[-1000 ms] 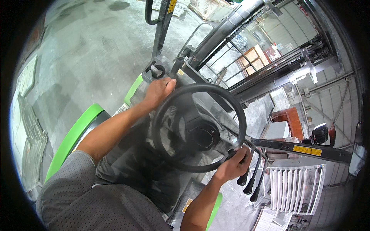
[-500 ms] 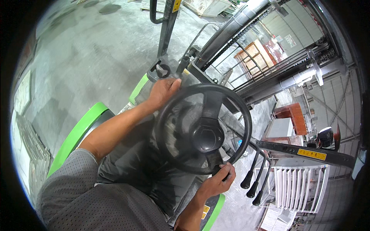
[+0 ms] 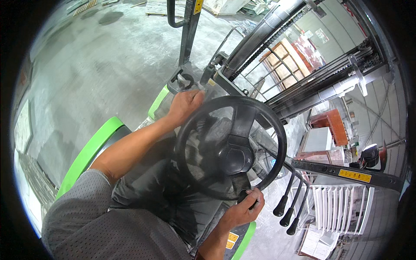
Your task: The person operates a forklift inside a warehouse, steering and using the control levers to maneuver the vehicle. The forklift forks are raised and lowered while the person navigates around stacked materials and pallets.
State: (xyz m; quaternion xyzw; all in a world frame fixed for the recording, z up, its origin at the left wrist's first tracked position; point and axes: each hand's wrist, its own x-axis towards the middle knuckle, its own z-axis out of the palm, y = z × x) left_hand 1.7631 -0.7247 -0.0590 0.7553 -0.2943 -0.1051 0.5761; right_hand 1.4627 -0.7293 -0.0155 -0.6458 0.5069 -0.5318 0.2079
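A black steering wheel [image 3: 274, 175] with a thick rim and a central hub fills the middle of the view, over my dark trousers. At its lower rim my right hand [image 3: 245, 207] is closed on the wheel, where a dark knob seems to sit partly hidden by the fingers. My left hand [image 3: 186, 105] is curled closed beside the upper left rim; whatever lies under its fingers is hidden. Just beyond it is a dark console [image 3: 181, 81] with a round recess. Right of the wheel stand several black-knobbed levers [image 3: 286, 217], with neither hand on them.
A forklift mast [image 3: 260, 39] with chains and a load guard [image 3: 286, 65] rises ahead. Green body panels [image 3: 89, 149] flank the seat. White slatted racks [image 3: 342, 209] stand to the right, and stacked slabs [image 3: 32, 182] to the left. Reddish-brown furniture [image 3: 331, 125] lies beyond the mast.
The surroundings have shifted slightly in view, with more of the pallets at the top left showing. The wheel appears slightly lower and further right; both hands keep their holds.
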